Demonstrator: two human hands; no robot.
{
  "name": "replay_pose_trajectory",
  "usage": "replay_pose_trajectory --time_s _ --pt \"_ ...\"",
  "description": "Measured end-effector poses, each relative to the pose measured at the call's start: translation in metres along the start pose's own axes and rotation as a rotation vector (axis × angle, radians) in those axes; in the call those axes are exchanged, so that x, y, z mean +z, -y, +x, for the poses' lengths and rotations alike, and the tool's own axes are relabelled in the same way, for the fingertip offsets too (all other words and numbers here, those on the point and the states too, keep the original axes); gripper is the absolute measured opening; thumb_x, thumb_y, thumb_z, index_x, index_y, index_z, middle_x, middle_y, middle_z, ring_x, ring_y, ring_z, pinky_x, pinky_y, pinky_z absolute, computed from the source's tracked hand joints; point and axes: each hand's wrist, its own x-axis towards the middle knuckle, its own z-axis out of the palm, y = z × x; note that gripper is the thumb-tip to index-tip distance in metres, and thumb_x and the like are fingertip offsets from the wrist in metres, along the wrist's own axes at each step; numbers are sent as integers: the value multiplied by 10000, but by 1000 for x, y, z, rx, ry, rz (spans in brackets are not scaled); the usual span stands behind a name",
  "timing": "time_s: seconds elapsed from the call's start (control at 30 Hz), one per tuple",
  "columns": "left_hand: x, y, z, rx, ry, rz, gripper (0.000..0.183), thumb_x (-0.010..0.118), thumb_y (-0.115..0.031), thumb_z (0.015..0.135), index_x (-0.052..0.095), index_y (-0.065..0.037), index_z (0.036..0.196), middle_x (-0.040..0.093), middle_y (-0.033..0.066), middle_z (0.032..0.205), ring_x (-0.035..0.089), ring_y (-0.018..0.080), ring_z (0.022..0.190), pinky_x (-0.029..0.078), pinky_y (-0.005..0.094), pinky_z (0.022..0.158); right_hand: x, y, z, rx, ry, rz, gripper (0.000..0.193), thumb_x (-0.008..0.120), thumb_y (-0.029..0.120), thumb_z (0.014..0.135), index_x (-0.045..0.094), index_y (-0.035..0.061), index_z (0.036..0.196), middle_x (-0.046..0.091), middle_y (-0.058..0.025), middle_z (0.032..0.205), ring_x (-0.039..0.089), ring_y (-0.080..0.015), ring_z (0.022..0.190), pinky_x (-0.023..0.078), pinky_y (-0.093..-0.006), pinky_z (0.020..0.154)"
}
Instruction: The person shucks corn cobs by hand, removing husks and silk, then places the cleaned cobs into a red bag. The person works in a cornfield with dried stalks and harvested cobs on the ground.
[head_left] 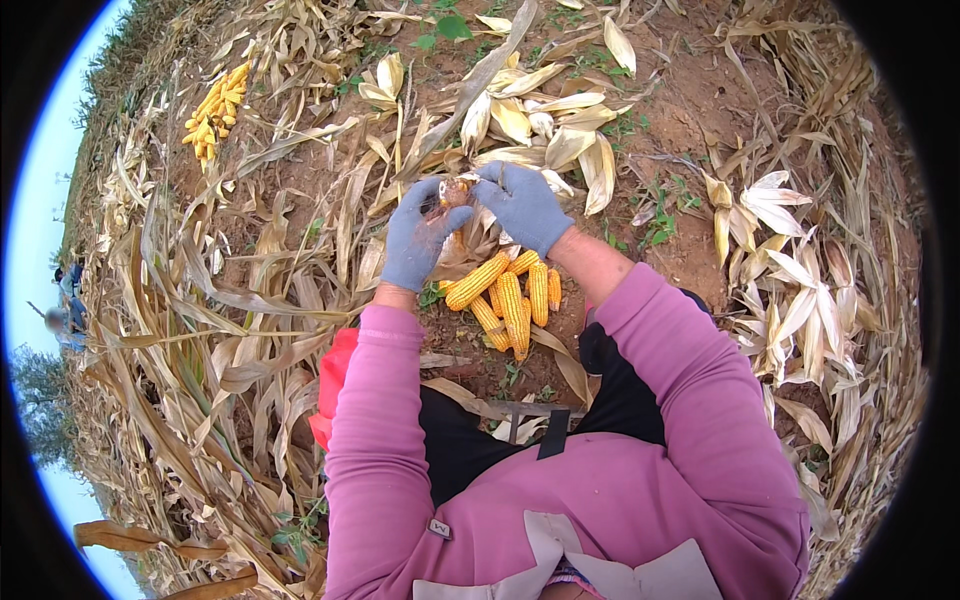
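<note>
Two-handed, pinching a corn ear (pixel 452 190) between left hand (pixel 415 238) and right hand (pixel 525 207), just beyond yellow cobs (pixel 514 306); cannot tell long axis.

Cobs (pixel 515 308) block below; soil (pixel 690 110) upper right seems passable.

Bright, diffuse daylight casts soft shadows, black surrounds the bending fisheye rim, and the pale sky (pixel 42 210) at left seems possibly overexposed.
</note>
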Motion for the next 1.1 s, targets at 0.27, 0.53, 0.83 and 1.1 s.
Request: replay_pose_trajectory --time_s 0.27,0.53,0.83,1.1 --pt "16 -2 -1 59 -29 -91 321 637 -112 853 517 -7 1132 590 65 1049 562 126 950 465 277 843 1 8 -2 -45 4 -34 182 552 172 836 594 11 910 614 -202 795 599 -378 768 476 -392 686" --pt "14 -4 -2 7 -98 -87 253 624 -117 862 545 -18 1081 582 53 1012 556 122 917 458 266 835 7 -5 -2 -8 -99 78 234 566 199 853 597 -2 969 633 -199 842 617 -328 753 481 -365 707" --pt "7 -5 1 18 -193 -234 208 604 -126 873 557 -41 1057 578 29 991 543 103 894 445 257 825 1 -19 8 220 -80 182 303 587 249 860 585 -2 1029 653 -162 915 627 -238 815 477 -327 753" --pt "6 -2 -1 -34 -180 -235 211 599 -154 883 555 -43 1056 585 20 967 550 98 872 451 248 790 1 -10 6 -151 -173 -158 251 584 259 841 600 58 991 616 -136 1039 609 -318 894 475 -356 780"
